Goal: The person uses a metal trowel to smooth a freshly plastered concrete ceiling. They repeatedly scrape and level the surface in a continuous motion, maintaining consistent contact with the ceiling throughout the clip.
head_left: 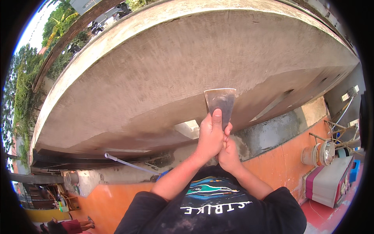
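Observation:
Both of my hands are closed around a wide-bladed scraper [220, 102], its flat grey metal blade pointing up and away from me. My left hand [209, 134] grips it higher, with the thumb laid along the base of the blade. Just below and to the right, my right hand [229, 153] wraps the lower handle, which the fingers mostly hide. Ahead stands a long plastered wall [187, 58], paler above and darker along its lower part. The blade shows against this wall; I cannot tell whether it touches.
A pale pole [130, 163] slants near the wall's foot on the left. A grey wet-looking patch [272, 132] lies on the ground. To the right are buckets [311, 155], wooden poles [338, 130] and a grey-and-purple block [329, 181]. Another person [72, 226] is at lower left.

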`<action>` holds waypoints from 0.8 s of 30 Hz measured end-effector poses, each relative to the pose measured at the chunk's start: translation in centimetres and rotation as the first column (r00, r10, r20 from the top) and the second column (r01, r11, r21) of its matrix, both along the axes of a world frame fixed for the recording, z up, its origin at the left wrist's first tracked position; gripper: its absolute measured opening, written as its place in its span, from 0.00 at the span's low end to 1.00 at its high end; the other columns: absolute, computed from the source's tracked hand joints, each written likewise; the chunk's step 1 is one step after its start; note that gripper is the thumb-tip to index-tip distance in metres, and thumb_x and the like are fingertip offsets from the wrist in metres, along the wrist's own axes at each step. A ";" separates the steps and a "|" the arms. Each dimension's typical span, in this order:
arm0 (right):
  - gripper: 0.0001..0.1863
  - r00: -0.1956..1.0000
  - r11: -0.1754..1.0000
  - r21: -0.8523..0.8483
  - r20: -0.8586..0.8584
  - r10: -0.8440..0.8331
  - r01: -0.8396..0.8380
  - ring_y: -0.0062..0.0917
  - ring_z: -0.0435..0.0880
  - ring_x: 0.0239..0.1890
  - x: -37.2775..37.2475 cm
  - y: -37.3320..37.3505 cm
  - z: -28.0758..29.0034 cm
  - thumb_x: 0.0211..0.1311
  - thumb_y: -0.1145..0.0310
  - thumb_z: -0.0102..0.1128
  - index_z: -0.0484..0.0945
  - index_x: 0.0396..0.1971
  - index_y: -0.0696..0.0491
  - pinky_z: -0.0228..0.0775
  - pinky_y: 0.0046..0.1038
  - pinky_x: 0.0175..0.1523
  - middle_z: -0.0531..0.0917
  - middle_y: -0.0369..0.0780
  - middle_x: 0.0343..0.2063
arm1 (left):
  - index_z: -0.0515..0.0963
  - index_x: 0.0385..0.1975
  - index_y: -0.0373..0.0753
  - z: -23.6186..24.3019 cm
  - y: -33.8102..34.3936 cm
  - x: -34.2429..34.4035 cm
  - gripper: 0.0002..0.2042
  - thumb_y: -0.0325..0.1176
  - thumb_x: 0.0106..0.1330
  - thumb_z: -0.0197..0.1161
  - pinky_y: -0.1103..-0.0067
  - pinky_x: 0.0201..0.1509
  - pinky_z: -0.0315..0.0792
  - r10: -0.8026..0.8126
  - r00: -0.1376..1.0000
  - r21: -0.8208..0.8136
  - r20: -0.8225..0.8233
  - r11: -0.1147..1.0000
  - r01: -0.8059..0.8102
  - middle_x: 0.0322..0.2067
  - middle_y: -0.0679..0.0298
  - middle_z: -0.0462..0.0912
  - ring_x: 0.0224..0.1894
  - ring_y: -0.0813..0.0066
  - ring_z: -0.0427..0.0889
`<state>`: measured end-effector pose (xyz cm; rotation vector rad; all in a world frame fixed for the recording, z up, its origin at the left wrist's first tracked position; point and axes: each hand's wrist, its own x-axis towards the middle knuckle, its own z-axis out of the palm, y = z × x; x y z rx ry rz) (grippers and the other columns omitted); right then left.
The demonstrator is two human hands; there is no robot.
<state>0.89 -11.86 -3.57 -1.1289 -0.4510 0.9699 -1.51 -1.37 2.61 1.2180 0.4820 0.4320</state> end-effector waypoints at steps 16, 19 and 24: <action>0.05 0.998 0.994 0.097 0.014 -0.060 0.058 0.11 0.71 0.28 0.1 1.5 3.6 0.75 0.68 0.48 0.68 0.39 0.53 0.64 0.17 0.31 0.72 0.30 0.29 | 0.68 0.37 0.35 3.3 1.9 0.0 0.25 0.55 0.78 0.40 0.83 0.24 0.67 -0.080 0.985 0.090 0.151 0.994 0.067 0.22 0.65 0.73 0.19 0.84 0.67; 0.11 0.999 0.999 -0.006 0.022 0.034 -0.034 0.13 0.71 0.22 -0.4 0.3 3.4 0.76 0.62 0.47 0.69 0.36 0.53 0.63 0.18 0.27 0.73 0.33 0.25 | 0.69 0.44 0.33 2.7 2.0 -0.8 0.24 0.52 0.79 0.38 0.82 0.28 0.72 -0.187 0.980 0.060 0.064 0.981 0.183 0.29 0.59 0.80 0.24 0.80 0.75; 0.19 0.996 0.978 -0.207 0.078 0.051 -0.034 0.15 0.69 0.15 -1.1 -1.5 0.8 0.77 0.52 0.44 0.69 0.36 0.54 0.62 0.19 0.18 0.72 0.34 0.18 | 0.69 0.51 0.31 -0.6 1.9 -1.0 0.25 0.50 0.79 0.37 0.78 0.32 0.79 -0.197 0.978 -0.112 0.073 0.972 0.204 0.39 0.54 0.84 0.28 0.76 0.82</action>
